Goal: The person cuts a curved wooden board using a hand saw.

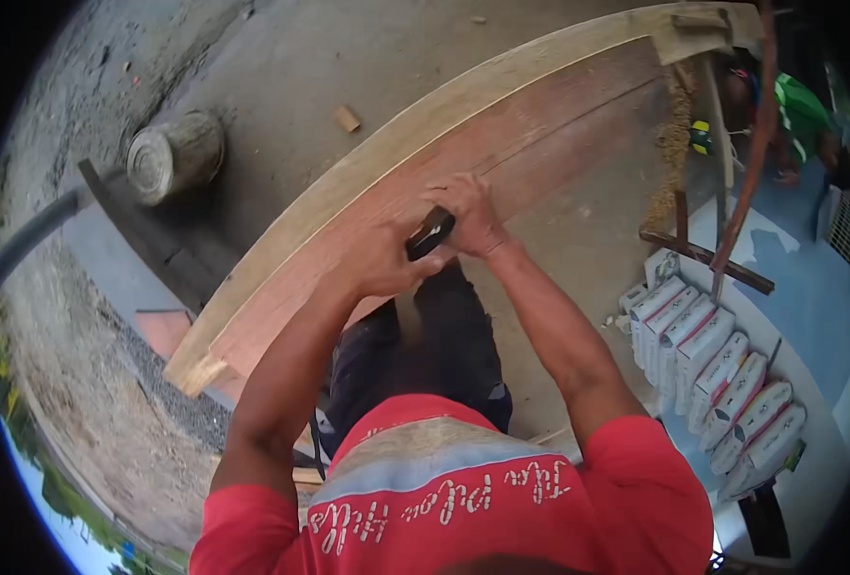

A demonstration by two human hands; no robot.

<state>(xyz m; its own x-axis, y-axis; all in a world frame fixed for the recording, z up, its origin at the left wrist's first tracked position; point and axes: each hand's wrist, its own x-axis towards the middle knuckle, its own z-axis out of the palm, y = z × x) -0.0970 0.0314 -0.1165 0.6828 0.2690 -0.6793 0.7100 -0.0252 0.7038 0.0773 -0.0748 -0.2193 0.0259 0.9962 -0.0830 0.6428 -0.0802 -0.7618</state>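
Observation:
A dark, block-shaped tool [431, 233] with a shiny black top is between my two hands, over a long wooden board [530, 125]. My left hand [384, 259] is closed round its near left side, with the thumb along the lower edge. At its far right side my right hand [468, 213] is closed, fingers bent over toward the board. The tool's underside is hidden, so its exact kind cannot be told. Pale wood forms the board's far edge; its near face is reddish. It runs from lower left to upper right in front of my legs.
A crusted bucket [175, 156] lies on its side at the left. A small wood offcut [347, 119] is on the concrete floor. Several white packages [703, 345] stand in a row at right, near a rusty upright bar [753, 144]. Another person in green [803, 115] is at far right.

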